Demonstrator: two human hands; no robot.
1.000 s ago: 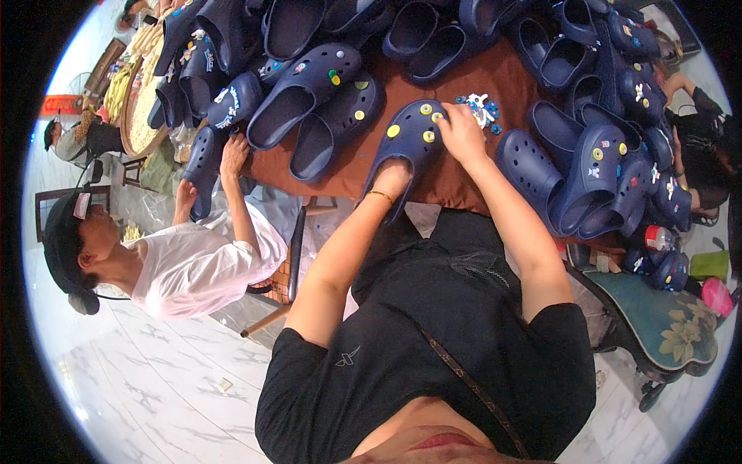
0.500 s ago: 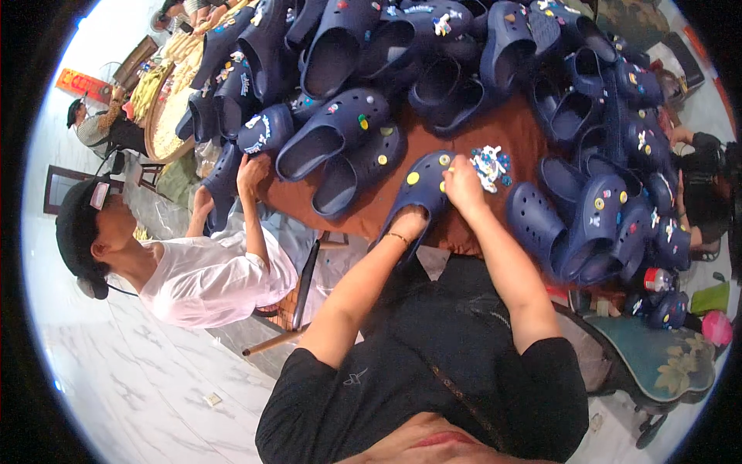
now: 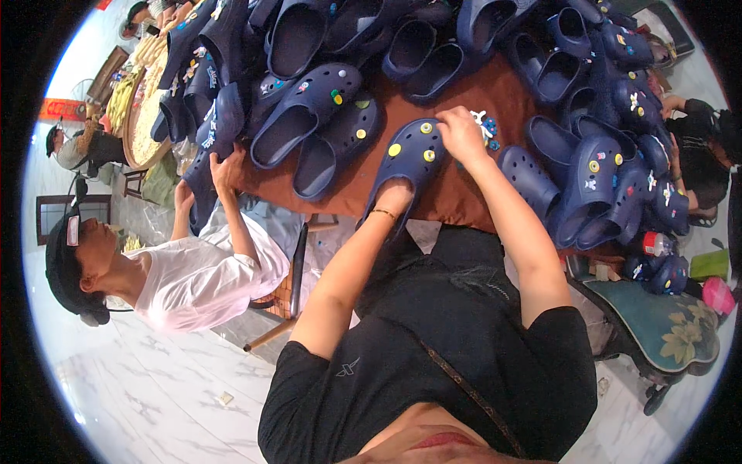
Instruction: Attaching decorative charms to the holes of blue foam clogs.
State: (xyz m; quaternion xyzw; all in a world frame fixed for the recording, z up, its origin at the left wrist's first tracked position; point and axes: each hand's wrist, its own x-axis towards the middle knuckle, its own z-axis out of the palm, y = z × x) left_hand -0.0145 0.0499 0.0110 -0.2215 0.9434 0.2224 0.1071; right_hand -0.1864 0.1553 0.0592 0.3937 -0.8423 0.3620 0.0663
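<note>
- The navy clog (image 3: 411,147) sits around the left hand (image 3: 397,195), which reaches in through the foot opening; its fingers are hidden, so I cannot tell whether they grip.
- The right hand (image 3: 461,133) has its fingertips bunched at the toe's right edge; I cannot tell whether anything is pinched there.
- If the left hand braces loosely, a push from the right could twist the shoe; a sideways knock could scatter the loose charms (image 3: 488,131) just right of that hand.
- The clog looks smooth, round-toed and perforated, with yellow round charms (image 3: 396,149) left of the right hand.
</note>
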